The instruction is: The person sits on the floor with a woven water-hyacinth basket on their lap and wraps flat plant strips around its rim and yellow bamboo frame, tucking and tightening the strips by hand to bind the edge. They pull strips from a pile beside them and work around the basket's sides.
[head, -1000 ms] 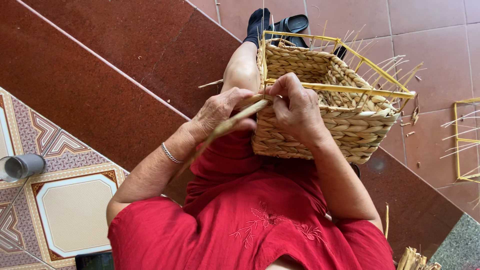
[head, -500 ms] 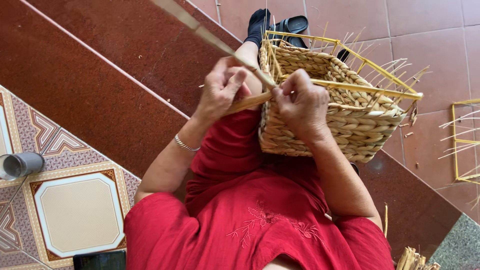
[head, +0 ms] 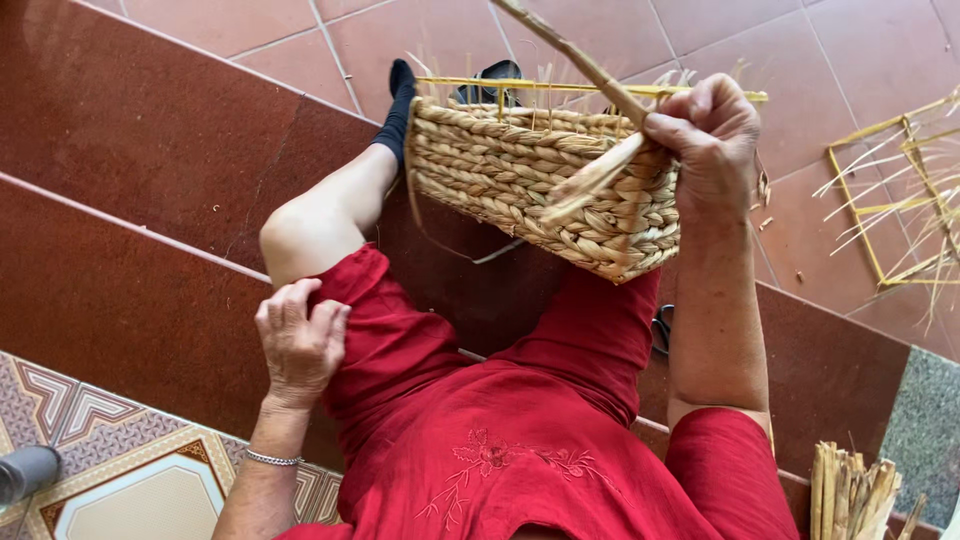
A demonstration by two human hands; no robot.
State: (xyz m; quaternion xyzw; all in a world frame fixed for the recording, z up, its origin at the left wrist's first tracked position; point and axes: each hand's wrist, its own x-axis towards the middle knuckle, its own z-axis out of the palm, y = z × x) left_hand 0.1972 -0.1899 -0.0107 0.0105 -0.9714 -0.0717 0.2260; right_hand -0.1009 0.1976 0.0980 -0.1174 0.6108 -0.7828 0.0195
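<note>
A half-woven straw basket [head: 530,175] on a yellow wire frame rests over my knees, its open top turned away from me. My right hand [head: 705,130] is closed at the basket's right corner on a long flat straw strand [head: 585,65] that runs up and left out of view. My left hand [head: 298,340] is off the basket, fingers curled on the red fabric at my left thigh, holding nothing. I sit on dark red steps in red clothing, one foot in a black sock.
An empty yellow wire frame with loose straws [head: 905,195] lies on the tiled floor at right. A bundle of cut straw [head: 850,490] stands at lower right. A grey cup [head: 25,472] lies on the patterned tiles at lower left. Black sandals [head: 490,80] sit beyond the basket.
My left hand has let go of the strand and dropped to my thigh. My right hand has kept the strand and stayed at the basket's right corner, and the view has tilted.
</note>
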